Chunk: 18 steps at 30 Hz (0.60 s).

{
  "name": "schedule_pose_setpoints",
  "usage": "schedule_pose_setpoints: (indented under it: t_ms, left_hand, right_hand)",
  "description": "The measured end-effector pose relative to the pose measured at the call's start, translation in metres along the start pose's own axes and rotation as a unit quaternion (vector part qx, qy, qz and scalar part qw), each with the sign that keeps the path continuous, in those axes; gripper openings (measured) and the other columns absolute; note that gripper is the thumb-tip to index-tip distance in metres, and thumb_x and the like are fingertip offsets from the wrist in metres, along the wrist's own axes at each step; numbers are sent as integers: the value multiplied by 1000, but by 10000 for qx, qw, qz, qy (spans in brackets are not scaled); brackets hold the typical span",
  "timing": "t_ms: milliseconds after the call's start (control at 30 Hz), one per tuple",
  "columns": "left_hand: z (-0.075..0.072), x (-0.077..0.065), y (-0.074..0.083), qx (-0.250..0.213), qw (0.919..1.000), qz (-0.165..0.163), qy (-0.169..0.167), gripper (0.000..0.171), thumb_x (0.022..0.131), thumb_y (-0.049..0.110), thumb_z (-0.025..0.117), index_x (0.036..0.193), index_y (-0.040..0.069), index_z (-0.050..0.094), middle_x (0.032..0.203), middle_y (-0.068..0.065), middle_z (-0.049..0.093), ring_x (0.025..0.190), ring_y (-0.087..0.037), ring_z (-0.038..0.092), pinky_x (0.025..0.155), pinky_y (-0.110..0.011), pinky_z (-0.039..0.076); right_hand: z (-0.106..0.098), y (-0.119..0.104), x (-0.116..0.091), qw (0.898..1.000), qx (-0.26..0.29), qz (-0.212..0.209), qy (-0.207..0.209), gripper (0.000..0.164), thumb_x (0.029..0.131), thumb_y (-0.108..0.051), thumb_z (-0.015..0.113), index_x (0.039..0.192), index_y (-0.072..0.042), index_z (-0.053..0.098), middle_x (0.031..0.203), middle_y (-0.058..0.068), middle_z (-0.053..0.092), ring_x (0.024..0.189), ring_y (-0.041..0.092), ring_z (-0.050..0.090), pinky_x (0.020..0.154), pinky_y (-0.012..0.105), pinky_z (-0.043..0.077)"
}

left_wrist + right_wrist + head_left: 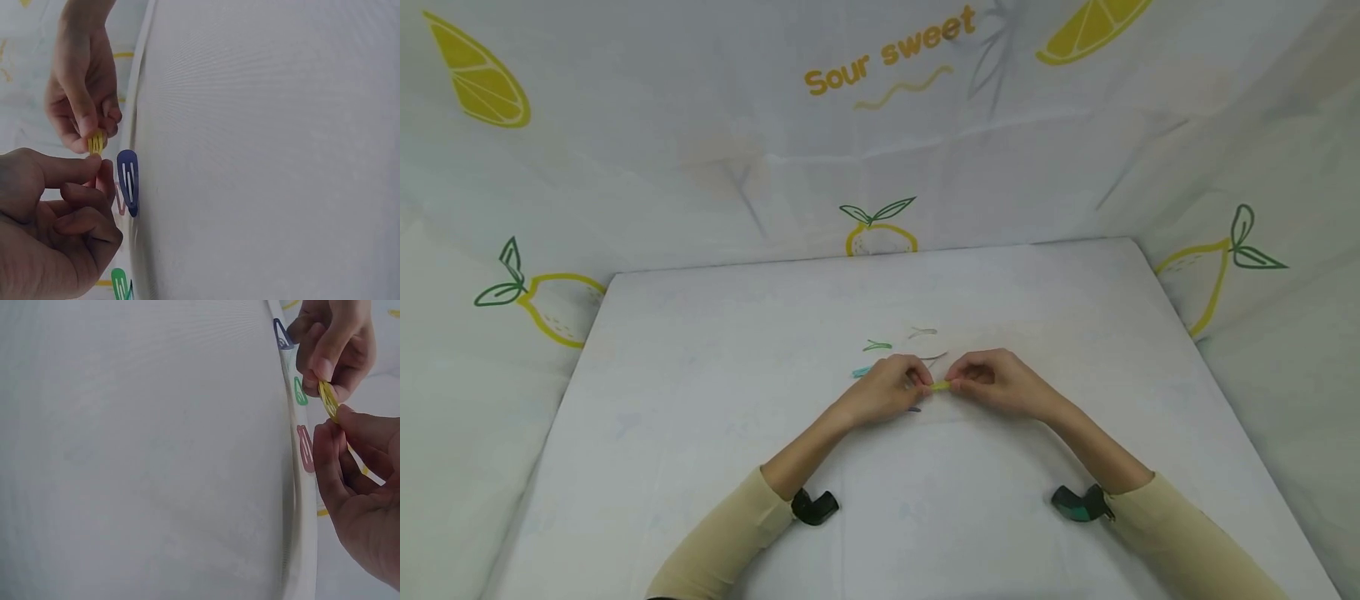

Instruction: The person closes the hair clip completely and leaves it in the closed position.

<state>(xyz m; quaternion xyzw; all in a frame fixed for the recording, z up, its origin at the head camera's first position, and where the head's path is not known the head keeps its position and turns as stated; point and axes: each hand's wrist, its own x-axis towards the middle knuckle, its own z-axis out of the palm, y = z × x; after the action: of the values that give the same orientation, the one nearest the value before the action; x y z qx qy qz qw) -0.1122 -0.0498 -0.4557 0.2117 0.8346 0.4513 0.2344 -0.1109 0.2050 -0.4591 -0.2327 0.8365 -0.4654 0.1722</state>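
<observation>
A yellow snap hair clip [941, 386] is held between both hands above the white table. My left hand [887, 390] pinches one end between thumb and index finger, while my right hand [1000, 383] pinches the other end. In the right wrist view the yellow clip [328, 400] slants between the two sets of fingertips. Close by on the table lie a dark blue clip [128, 178], partly covered by the left hand in the head view, a reddish clip [305, 449], a green clip [877, 345] and a teal clip [860, 372].
Farther back lies a pale greyish clip [922, 332]. The white tabletop [700, 483] is bordered at the back and sides by hanging white cloth [662, 192] with lemon prints. Dark wrist-worn devices [815, 507] stick out near both cuffs.
</observation>
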Motion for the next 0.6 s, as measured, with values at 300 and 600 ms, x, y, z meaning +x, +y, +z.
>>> schedule_pose_setpoints:
  t_ms: [300,600]
  left_hand:
    - [-2,-3,1,-99,9998,67,178,11,107,10,64,112,3,71,108,-13,76,81,-11,57,75,-23,46]
    - [-4,-6,4,-141,9984,356,418,10,108,9,65,112,4,71,114,-15,76,61,-8,42,62,-21,37]
  right_hand:
    - [1,-3,-1,9998,131,-109,70,12,103,-5,71,113,-2,78,109,14,80,93,9,70,85,19,58]
    - [0,-5,-1,9994,309,-135,71,14,106,-3,67,115,2,77,109,18,80,94,21,74,85,20,59]
